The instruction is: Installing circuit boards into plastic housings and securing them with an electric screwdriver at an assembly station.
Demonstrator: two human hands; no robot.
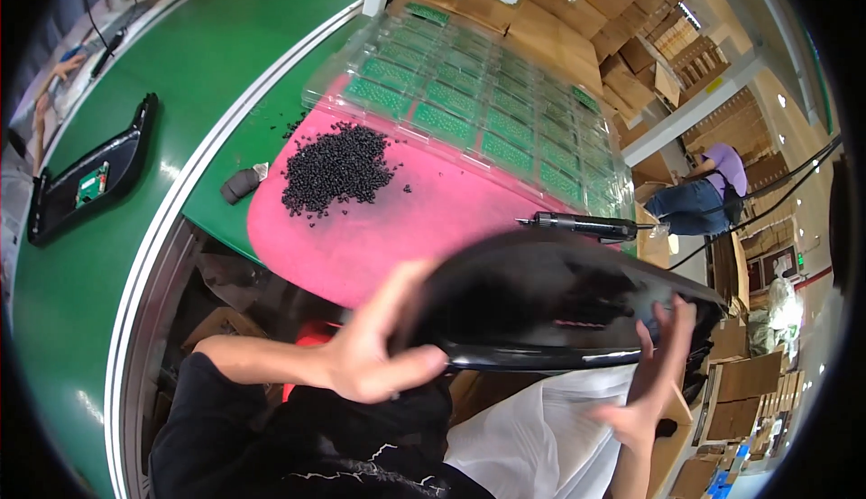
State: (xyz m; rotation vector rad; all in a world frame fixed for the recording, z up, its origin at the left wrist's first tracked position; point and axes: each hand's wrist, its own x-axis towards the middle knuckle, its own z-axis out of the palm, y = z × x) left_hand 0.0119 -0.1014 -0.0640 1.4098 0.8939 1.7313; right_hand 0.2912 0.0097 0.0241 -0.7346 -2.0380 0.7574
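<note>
A large glossy black plastic shell [532,305] is tilted up in front of me, its outline partly smeared by motion. My left hand [383,341] grips its left end, the thumb along the lower edge. At the shell's right end is my right hand [651,377], fingers spread against the glossy face and thumb held apart from it. Just beyond the shell, an electric screwdriver [582,226] lies on a pink mat [433,228]. A heap of small black parts [336,170] sits on the mat's left side.
Clear plastic trays of green circuit boards [478,106] stand behind the mat. On the green conveyor [225,25] to the left lies a black housing [95,174] with a board inside. White sheeting [541,431] hangs below the shell. A person [713,188] stands at far right near cardboard boxes.
</note>
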